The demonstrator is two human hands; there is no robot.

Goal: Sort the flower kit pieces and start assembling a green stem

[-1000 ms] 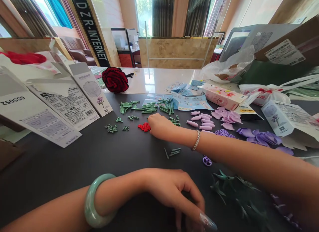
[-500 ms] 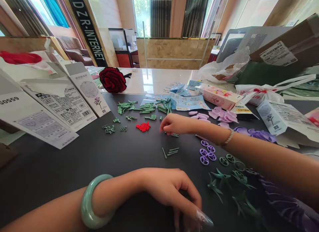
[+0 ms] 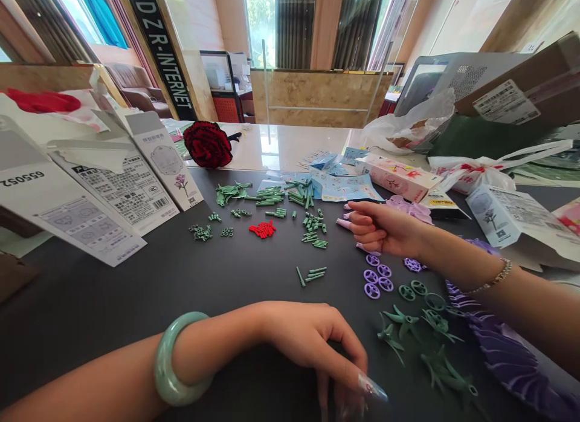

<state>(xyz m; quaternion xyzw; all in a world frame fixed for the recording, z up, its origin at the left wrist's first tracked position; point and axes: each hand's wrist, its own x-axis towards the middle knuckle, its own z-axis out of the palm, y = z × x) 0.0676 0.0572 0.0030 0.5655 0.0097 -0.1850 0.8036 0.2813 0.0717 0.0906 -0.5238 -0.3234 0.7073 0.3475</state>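
Observation:
My left hand point(image 3: 312, 343) hangs low over the front of the dark table, wrist bent, thumb stretched out apart from the drooping fingers. Nothing shows in it, though the lower fingertips run toward the picture's edge. My right hand point(image 3: 383, 227) is over the pale pink petal pieces point(image 3: 347, 224), its fingers curled in toward the palm; whatever they hold, if anything, is hidden. Below that hand lie purple rings point(image 3: 371, 277). To its left are groups of short green stem pieces point(image 3: 315, 237). Between the hands sit a few thin green sticks point(image 3: 312, 275).
Red pieces point(image 3: 263, 229) and green leaves point(image 3: 232, 193) lie farther left. Green leafy parts point(image 3: 399, 319) and a dark purple ridged piece point(image 3: 521, 361) are at right. Opened white boxes point(image 3: 118, 180) stand left. A dark red flower point(image 3: 208, 144), blue sheets point(image 3: 347, 186) and a pink box point(image 3: 399, 175) are behind.
My right hand has moved right, from over the green stem pieces to the pink petals, uncovering the green groups. My left hand has stayed nearly in place.

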